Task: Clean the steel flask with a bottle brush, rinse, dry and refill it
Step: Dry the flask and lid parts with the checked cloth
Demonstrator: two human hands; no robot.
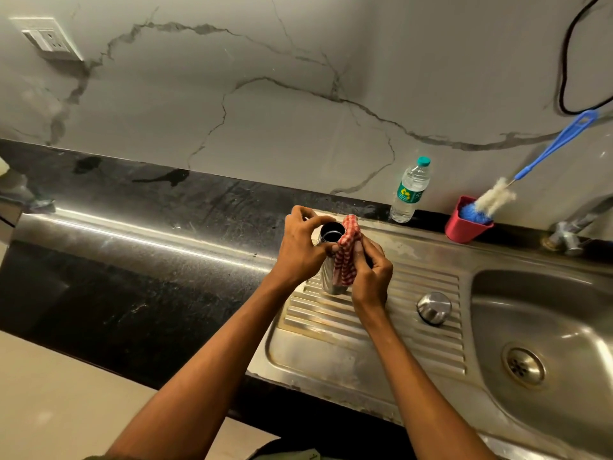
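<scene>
Left hand: fingers grip the flask by its neck
Right hand: fingers pinch the checked cloth against the wall
Advice: steady the flask on the drainboard, wipe rim downward

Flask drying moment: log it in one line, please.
stage: drying | left hand: grips flask | right hand: presses checked cloth on flask | lid: off, on drainboard | brush: in cup

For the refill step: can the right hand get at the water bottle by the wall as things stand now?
Probably yes, once freed. The right hand holds the checked cloth against the flask; the water bottle stands just beyond, and nothing lies between.
</scene>
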